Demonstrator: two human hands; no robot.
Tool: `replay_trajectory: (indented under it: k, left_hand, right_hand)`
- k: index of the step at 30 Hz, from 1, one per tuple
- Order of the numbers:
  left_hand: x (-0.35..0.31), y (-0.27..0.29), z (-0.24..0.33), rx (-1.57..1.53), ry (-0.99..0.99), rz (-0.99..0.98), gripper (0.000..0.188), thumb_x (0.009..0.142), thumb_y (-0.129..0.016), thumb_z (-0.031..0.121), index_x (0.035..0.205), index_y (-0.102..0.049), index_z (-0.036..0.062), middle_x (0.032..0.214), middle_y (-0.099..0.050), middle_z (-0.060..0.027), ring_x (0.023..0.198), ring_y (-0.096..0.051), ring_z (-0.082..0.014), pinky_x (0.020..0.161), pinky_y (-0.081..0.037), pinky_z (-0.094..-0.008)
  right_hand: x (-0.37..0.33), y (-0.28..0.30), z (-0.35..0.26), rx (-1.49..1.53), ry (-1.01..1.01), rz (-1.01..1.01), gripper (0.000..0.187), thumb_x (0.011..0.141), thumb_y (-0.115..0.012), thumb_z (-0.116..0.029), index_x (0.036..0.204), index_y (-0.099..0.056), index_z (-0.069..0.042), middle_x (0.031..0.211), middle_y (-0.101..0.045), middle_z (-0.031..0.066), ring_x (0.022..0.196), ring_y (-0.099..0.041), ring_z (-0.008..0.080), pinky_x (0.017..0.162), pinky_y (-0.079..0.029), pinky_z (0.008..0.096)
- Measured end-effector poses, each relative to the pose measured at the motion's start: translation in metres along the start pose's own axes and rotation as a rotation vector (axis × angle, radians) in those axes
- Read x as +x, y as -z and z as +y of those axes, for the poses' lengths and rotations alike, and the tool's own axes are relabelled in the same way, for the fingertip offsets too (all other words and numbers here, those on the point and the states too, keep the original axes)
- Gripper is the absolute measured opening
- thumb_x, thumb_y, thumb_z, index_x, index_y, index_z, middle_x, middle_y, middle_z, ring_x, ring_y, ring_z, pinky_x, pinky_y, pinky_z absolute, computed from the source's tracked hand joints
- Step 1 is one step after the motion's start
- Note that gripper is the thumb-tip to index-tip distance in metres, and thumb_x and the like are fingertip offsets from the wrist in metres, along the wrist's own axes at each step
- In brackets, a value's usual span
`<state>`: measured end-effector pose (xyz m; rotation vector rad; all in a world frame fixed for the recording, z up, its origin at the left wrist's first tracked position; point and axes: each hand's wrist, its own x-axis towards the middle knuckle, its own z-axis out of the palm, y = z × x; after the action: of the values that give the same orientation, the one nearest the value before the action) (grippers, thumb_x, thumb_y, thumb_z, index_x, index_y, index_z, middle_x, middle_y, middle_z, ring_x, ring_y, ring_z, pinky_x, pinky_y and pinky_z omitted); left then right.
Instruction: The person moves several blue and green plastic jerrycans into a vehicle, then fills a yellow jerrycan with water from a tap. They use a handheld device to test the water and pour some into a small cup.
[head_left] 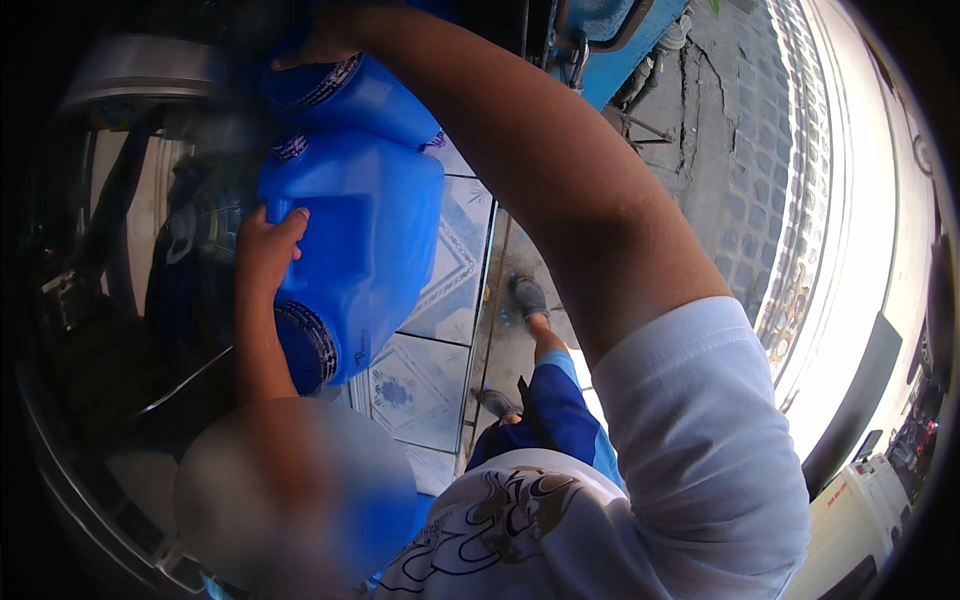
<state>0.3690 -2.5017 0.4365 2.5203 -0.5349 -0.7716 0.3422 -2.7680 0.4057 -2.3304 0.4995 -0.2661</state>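
Two blue plastic water jugs lie one behind the other at the left. My left hand (pixel 268 248) is closed round the moulded handle of the near water jug (pixel 395 230), its thumb showing on top. That jug has a small capped spout (pixel 290 148) at its far end and a wide lid (pixel 308 345) with a printed seal at its near end. My right arm reaches across to the far water jug (pixel 395 105). There my right hand (pixel 322 38) is closed on it beside its sealed lid; shadow and the frame's dark rim hide most of the fingers.
Patterned pale tiles (pixel 415 385) run beside the jugs. A blue metal gate (pixel 640 45) with a latch stands at the far side. Cracked concrete and a paved strip (pixel 765 190) lie to the right, with a white vehicle (pixel 865 530) at lower right. Dark glossy surfaces fill the left.
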Motion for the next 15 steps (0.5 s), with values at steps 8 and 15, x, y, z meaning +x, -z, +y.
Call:
replay_trajectory:
  k: [8,15]
  left_hand:
    - [0.000,0.000,-0.001,-0.038,0.008,-0.008,0.021,0.082,-0.070,0.027,0.084,-0.065,0.0060,0.074,-0.063,-0.0032,0.058,-0.054,-0.0109,0.056,-0.046,-0.0275]
    - [0.000,-0.001,-0.003,-0.041,-0.008,0.022,0.021,0.082,-0.071,0.027,0.084,-0.068,0.0057,0.073,-0.066,-0.0034,0.056,-0.054,-0.0118,0.056,-0.047,-0.0281]
  right_hand:
    - [-0.001,-0.022,-0.004,-0.013,0.026,0.012,0.085,0.086,-0.060,-0.065,0.150,-0.037,-0.015,0.148,-0.045,0.0176,0.136,-0.043,0.0388,0.110,-0.036,0.0544]
    - [-0.006,-0.027,-0.002,-0.011,0.054,0.019,0.084,0.086,-0.060,-0.064,0.149,-0.038,-0.013,0.147,-0.045,0.0200,0.134,-0.044,0.0402,0.109,-0.037,0.0536]
